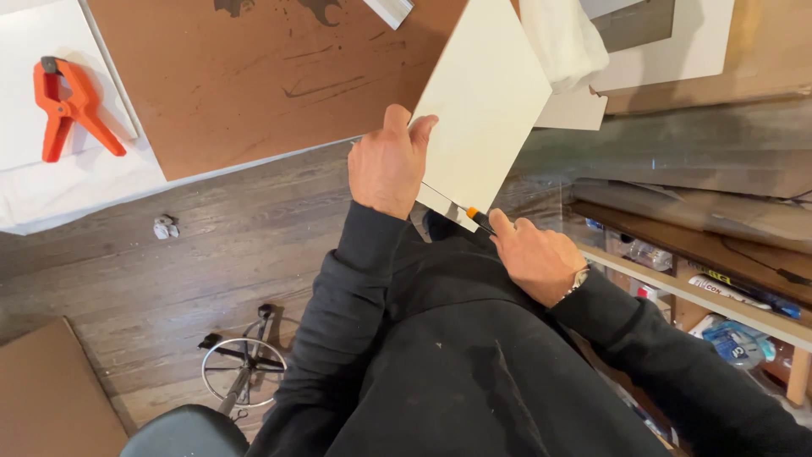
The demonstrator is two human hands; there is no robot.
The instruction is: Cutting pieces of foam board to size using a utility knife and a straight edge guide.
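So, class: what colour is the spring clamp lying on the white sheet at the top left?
The spring clamp is bright orange, with a small dark tip; the head view shows it clearly.

Packages and labels appear only on the shelf (pixel 677 283) at about 4 o'clock in the view.

A clear plastic package (pixel 650 254) lies at the shelf's near-left part, contents not legible. Just below it, at 4 o'clock, a small white container with a red patch (pixel 650 294) stands partly hidden by the shelf edge.

A long tube-shaped item with a white label (pixel 727 292) lies along the shelf board, running toward 4 o'clock; beside it lies a dark tube with a yellow-green label band (pixel 719 277).

Under the board, farther toward 4 o'clock, a blue-and-clear blister package (pixel 737 343) rests tilted.

No signs or screens are visible.
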